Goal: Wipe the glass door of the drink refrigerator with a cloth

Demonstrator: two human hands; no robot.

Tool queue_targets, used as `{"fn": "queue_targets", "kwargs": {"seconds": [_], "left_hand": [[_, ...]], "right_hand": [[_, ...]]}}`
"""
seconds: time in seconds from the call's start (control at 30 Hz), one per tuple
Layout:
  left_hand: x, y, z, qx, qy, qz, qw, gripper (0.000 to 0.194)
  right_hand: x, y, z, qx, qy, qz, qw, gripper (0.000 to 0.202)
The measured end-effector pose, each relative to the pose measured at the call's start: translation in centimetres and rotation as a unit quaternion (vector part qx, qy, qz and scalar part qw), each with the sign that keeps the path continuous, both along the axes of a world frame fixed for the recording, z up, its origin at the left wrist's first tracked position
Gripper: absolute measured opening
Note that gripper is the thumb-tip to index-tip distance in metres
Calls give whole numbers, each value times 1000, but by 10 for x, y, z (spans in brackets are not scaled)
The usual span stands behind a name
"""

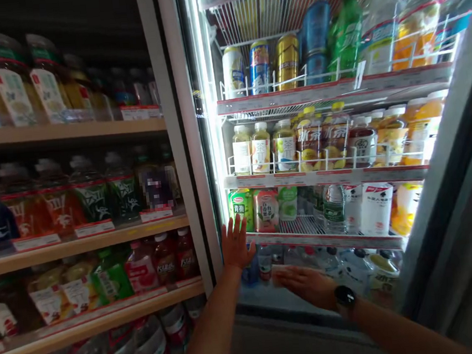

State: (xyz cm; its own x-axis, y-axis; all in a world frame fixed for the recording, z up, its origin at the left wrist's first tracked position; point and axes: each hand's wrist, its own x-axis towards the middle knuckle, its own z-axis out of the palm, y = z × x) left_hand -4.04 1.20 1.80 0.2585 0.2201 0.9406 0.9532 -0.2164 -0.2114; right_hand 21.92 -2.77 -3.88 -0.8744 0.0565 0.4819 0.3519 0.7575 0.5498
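Black watch [346,295] at its wrist, the right hand [307,285] is hanging below and right of the green pack [238,200], fingers together, while the left hand [236,250] is showing before that pack's base, fingers apart, probably needing slow movement to spare the red pack [266,210] beside it.

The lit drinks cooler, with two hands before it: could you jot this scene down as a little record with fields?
Left hand: left hand open, fingers up, before a green-labelled drink
Right hand: right hand open, lower; dark watch on wrist
Held: nothing visible
Contact: cannot tell
Upper items: gold can, green bottle in the lit cooler
Beside cooler, left: wood-edged shelves of bottles
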Motion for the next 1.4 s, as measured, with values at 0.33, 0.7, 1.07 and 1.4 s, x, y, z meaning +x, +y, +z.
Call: {"fn": "queue_targets", "kwargs": {"seconds": [0.33,0.7,1.07,1.4], "left_hand": [[-4,5,1,-15,-31,-43,998,80],[116,-30,53,-14,-4,-128,992,76],[140,-5,54,-4,64,-71,995,70],[143,-8,56,10,53,-84,995,65]], "right_hand": [[120,4,182,128,108,-160,973,64],[112,4,107,127,163,-127,970,62],[126,-8,-1,59,75,-112,989,53],[110,7,187,140,203,-170,954,62]]}}
